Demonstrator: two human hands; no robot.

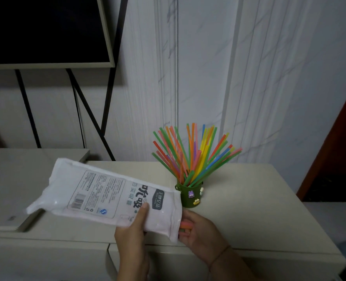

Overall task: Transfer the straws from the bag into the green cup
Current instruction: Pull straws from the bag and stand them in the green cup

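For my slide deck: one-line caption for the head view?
Left hand holds the bag while right hand pulls straws beside the straw-filled green cup.

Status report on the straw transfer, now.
Left hand grips the bag near its open end. Right hand pinches straw ends at the bag mouth. Green cup upright, already full of straws. Path clear.

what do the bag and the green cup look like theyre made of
White printed bag: thin, soft plastic film, probably; it is glossy, crinkled and sags beyond the left hand. Small green cup: looks like matte hard plastic, possibly painted metal; it has small cartoon charms stuck on.
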